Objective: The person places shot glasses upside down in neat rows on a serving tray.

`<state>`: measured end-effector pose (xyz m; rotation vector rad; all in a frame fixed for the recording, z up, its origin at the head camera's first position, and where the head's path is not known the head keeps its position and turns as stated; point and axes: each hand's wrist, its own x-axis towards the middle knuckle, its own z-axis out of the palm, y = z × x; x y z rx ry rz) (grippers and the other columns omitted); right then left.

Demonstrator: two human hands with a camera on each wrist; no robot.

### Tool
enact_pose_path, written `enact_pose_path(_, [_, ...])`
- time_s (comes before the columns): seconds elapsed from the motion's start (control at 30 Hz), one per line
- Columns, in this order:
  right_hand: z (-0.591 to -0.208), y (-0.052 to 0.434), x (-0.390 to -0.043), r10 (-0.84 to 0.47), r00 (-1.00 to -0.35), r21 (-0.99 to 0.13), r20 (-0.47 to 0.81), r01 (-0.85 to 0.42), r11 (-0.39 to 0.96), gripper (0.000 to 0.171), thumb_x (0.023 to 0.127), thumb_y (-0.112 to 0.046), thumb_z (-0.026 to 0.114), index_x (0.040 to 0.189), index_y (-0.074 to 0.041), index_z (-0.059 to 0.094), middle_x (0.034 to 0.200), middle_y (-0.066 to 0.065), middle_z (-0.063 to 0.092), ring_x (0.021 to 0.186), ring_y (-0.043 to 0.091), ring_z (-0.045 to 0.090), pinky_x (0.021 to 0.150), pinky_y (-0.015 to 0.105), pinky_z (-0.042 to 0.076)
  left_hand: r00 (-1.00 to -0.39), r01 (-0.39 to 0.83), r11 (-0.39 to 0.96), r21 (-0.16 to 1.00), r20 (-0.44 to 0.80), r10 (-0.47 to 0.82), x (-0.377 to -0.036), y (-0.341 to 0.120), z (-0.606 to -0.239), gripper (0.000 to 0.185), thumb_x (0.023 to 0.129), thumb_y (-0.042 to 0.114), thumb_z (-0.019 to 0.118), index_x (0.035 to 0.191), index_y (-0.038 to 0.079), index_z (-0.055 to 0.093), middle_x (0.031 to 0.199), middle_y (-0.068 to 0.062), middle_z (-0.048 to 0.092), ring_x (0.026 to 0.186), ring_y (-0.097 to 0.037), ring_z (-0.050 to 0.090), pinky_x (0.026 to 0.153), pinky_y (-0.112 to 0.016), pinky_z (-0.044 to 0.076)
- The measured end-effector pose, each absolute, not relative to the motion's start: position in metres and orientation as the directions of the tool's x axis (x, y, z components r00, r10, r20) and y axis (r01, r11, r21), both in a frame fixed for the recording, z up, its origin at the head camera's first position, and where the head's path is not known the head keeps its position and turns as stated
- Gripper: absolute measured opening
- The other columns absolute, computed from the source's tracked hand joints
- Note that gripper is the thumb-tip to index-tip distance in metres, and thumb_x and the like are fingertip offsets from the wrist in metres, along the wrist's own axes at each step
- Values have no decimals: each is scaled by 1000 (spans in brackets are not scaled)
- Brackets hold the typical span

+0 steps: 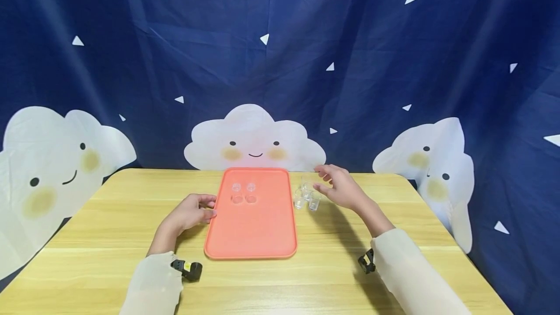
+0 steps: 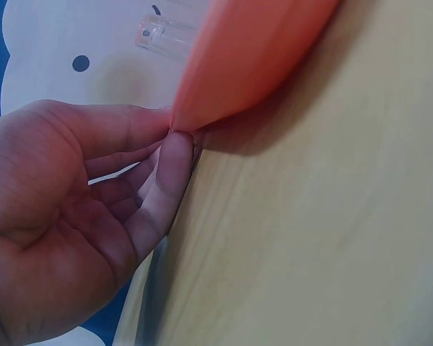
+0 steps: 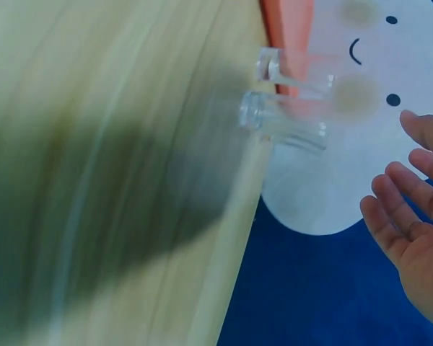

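A: While the left hand (image 1: 192, 212) sits at the left edge of the tray (image 1: 253, 237), what exactly is its grip doing?

B: It pinches the tray's rim. In the left wrist view the thumb and a fingertip (image 2: 175, 155) close on the orange edge (image 2: 231, 65), the other fingers loosely curled under.

A: And where is the tray?

B: Flat on the desk (image 1: 87, 237), middle of it, its far short edge close to the desk's back edge. Four small clear cups (image 1: 244, 193) stand on its far half, two by two.

A: The right hand (image 1: 339, 188)?

B: Open, fingers spread and relaxed, holding nothing. It hovers just right of a cluster of cups (image 1: 307, 195) that stands on the desk beside the tray's right edge, towards the back. The right wrist view shows the fingers (image 3: 408, 216) apart from the cups (image 3: 285, 115), not touching.

A: How many cups in that cluster?

B: Probably four; they are transparent and overlap, so I cannot count them for certain.

A: Anything else?

B: Both arms wear pale sleeves, with a black camera mount (image 1: 189, 269) at the left wrist and another (image 1: 366, 261) at the right. Behind the desk hangs a blue cloth (image 1: 280, 52) with white clouds.
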<state>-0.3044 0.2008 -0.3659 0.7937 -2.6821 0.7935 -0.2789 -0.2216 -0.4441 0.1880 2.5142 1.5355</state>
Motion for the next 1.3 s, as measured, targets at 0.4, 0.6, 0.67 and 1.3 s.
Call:
enact_pose_path(0.4, [-379, 215, -302, -448, -855, -443, 262, -519, 731, 45, 93, -17, 74, 129, 6, 62, 118, 22, 68, 102, 36, 67, 89, 50, 57, -974, 15, 457, 889, -90, 207, -280, -223, -446, 52, 93, -2, 66, 141, -12, 51, 121, -21, 63, 99, -23, 66, 82, -38, 62])
enact_pose_path(0.6, [-387, 217, -304, -462, -861, -457, 212, -505, 732, 42, 92, -15, 75, 126, 7, 63, 113, 22, 68, 100, 36, 68, 90, 50, 57, -975, 5, 453, 892, -96, 201, -279, -222, -446, 51, 93, -2, 66, 141, -11, 52, 121, -20, 63, 98, -24, 66, 82, -37, 62])
enact_pose_path(0.67, [-390, 217, -305, -467, -864, -461, 188, -497, 735, 42, 92, -15, 76, 125, 6, 63, 112, 21, 68, 100, 34, 68, 90, 49, 57, -975, 2, 455, 891, -98, 197, -279, -222, -445, 51, 93, -2, 66, 141, -11, 52, 120, -20, 63, 98, -24, 66, 81, -37, 62])
enact_pose_path(1.3, [-413, 215, -312, -466, -883, -558, 56, -415, 719, 32, 91, -14, 78, 115, 2, 64, 94, 5, 71, 84, 18, 69, 76, 35, 58, -978, -6, 457, 889, -100, 183, -278, -220, -443, 50, 93, -3, 64, 141, -12, 52, 119, -20, 63, 97, -23, 66, 82, -36, 62])
